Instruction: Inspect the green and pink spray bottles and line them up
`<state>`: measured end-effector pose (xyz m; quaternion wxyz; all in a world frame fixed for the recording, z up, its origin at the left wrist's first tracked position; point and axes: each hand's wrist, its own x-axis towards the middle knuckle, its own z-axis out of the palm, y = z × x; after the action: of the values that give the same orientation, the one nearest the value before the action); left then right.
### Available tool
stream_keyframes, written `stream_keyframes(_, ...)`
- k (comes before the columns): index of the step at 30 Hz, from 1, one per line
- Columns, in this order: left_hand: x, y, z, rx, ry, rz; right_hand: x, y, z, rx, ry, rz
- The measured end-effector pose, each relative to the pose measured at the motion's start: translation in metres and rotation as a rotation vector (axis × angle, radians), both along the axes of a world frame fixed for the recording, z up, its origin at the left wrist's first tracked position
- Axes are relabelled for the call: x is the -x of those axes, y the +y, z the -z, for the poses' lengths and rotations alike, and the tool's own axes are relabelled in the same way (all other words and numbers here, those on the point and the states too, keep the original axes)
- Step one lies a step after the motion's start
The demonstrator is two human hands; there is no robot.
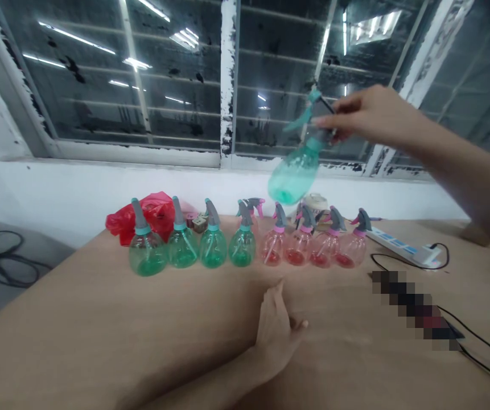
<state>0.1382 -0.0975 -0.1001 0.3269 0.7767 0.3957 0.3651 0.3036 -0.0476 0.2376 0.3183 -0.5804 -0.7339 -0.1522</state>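
Raised above the back of the table, my right hand (355, 117) grips a green spray bottle (296, 171) by its neck; the bottle hangs tilted and is blurred. My left hand (275, 330) rests near the tabletop's middle, fingers stretched forward and thumb apart, holding nothing. Beyond it stands a row of upright spray bottles. Several green spray bottles (213, 247) with grey and teal heads make up the left part. Several pink spray bottles (298, 247) with grey and pink heads make up the right part. Another pink-headed spray bottle (254, 208) is partly hidden behind the row.
A red plastic bag (155, 213) lies behind the leftmost bottles. On the right of the wooden table (163, 341) are a white power strip (402, 247) with a black cable and a pixelated dark object (418, 310). A white wall and windows (163, 74) stand behind.
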Motion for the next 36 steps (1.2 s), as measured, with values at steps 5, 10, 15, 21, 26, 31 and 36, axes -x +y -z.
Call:
stream_keyframes(5,-0.003,-0.003,-0.006,0.039,0.099,-0.078,-0.001,0.083,-0.005,-0.183,0.096,0.08)
stream_keyframes(10,-0.005,-0.003,-0.002,-0.007,0.116,-0.067,0.003,0.157,0.041,-0.011,0.058,0.26)
stream_keyframes(15,-0.003,-0.004,-0.005,0.005,0.125,-0.063,0.009,0.201,0.093,0.173,0.05,0.245)
stream_keyframes(21,-0.002,-0.006,-0.012,0.055,0.135,-0.04,0.032,0.234,0.11,0.281,0.06,0.106)
stream_keyframes(26,-0.002,-0.007,-0.011,0.074,0.137,-0.045,0.06,0.248,0.117,0.32,0.098,-0.058)
stream_keyframes(31,-0.002,-0.007,-0.01,0.073,0.11,-0.023,0.08,0.256,0.129,0.392,0.097,-0.207)
stream_keyframes(36,-0.002,-0.006,-0.01,0.075,0.119,-0.017,0.087,0.253,0.137,0.497,0.03,-0.295)
